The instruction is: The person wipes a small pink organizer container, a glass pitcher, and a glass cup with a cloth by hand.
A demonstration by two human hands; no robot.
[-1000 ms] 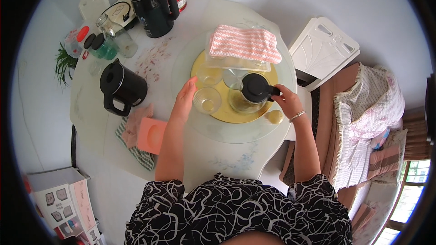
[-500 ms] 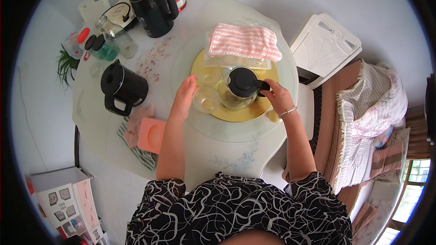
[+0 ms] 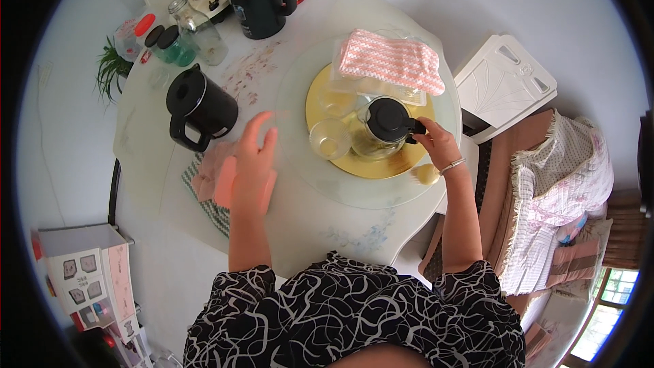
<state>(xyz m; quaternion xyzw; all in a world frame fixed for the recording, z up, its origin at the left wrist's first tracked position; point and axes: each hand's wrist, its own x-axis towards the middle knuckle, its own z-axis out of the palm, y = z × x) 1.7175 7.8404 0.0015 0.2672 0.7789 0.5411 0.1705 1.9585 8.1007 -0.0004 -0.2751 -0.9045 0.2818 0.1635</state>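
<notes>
My right hand (image 3: pixel 439 144) grips the black handle of a glass teapot (image 3: pixel 385 124) with a black lid. The teapot rests on a round yellow mat (image 3: pixel 354 167). Just left of it stands a clear glass cup (image 3: pixel 330 139), and another clear glass (image 3: pixel 337 101) is behind that. My left hand (image 3: pixel 253 160) is lifted, fingers apart and holding nothing, a little blurred. Beneath it lie a pink box-like object (image 3: pixel 225 182), partly covered by the hand, and folded cloths (image 3: pixel 204 180). A black kettle (image 3: pixel 202 105) stands beyond these.
A pink striped towel (image 3: pixel 392 61) lies over a clear tray at the back of the glass turntable (image 3: pixel 293 157). Another dark kettle (image 3: pixel 259 0), a glass bottle (image 3: pixel 197 31) and lidded jars (image 3: pixel 178 48) stand at the far left. A small yellow object (image 3: pixel 426 174) lies beside my right wrist.
My left hand has moved away from the glass cup, leftward to above the pink object. My right hand keeps its hold on the teapot. The whole view has shifted slightly.
</notes>
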